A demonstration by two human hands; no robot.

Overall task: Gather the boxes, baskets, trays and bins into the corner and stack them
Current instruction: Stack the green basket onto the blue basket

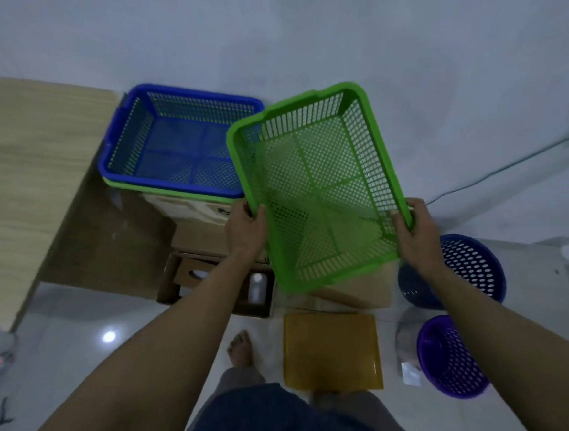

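Note:
I hold a green rectangular mesh basket [318, 182] in the air with both hands. My left hand [246, 229] grips its left long rim, and my right hand [414, 231] grips the right long rim. To its left, in the corner by the wall, a blue mesh basket [136, 138] sits nested in another green basket [173, 191]. That pair rests on top of cardboard boxes [193, 235]. The held basket overlaps the blue one's right end and hangs tilted above the boxes.
A wooden panel [27, 166] stands at the left. On the floor lie an open cardboard box [176, 280], a yellow flat tray [331, 353] and two round purple-blue baskets [475, 269] [449, 358]. A cable [508, 166] runs along the right wall. My bare foot [240, 348] is near the tray.

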